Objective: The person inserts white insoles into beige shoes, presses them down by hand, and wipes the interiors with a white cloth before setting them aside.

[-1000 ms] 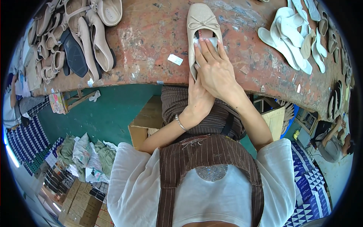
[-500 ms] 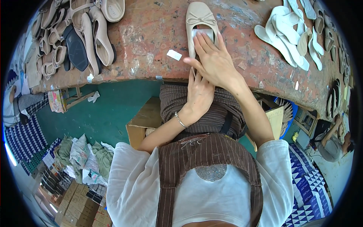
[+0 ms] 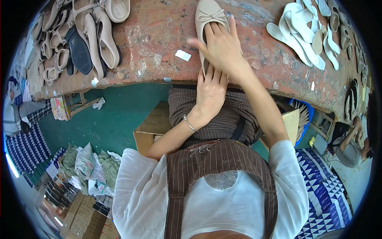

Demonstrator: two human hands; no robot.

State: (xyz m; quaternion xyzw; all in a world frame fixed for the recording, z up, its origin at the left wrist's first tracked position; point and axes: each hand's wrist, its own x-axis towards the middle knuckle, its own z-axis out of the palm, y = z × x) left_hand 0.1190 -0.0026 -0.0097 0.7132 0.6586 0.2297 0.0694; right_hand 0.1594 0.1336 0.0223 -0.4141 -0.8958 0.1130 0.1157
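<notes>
A beige ballet flat with a small bow (image 3: 206,8) lies on the worn reddish worktable (image 3: 159,36), toe pointing away from me. My right hand (image 3: 223,49) reaches into its opening, the middle fingers down inside towards the toe, thumb and little finger spread out and slightly blurred. At the heel end, by the table's near edge, my left hand (image 3: 211,95) holds the shoe, its fingertips partly hidden under my right hand. Left of the shoe lies a small white label (image 3: 183,55).
Several beige shoes and sandals (image 3: 105,40) crowd the table's left end. White insoles (image 3: 296,34) are heaped to the right, with more shoes beyond. Below the table stand a cardboard box (image 3: 153,123) and a blue basket (image 3: 304,119). Another person (image 3: 350,151) sits at far right.
My right hand's fingers have pushed deeper into the shoe, and the white piece seen in its opening is now hidden. The shoe has shifted slightly away; my left hand stays at the heel.
</notes>
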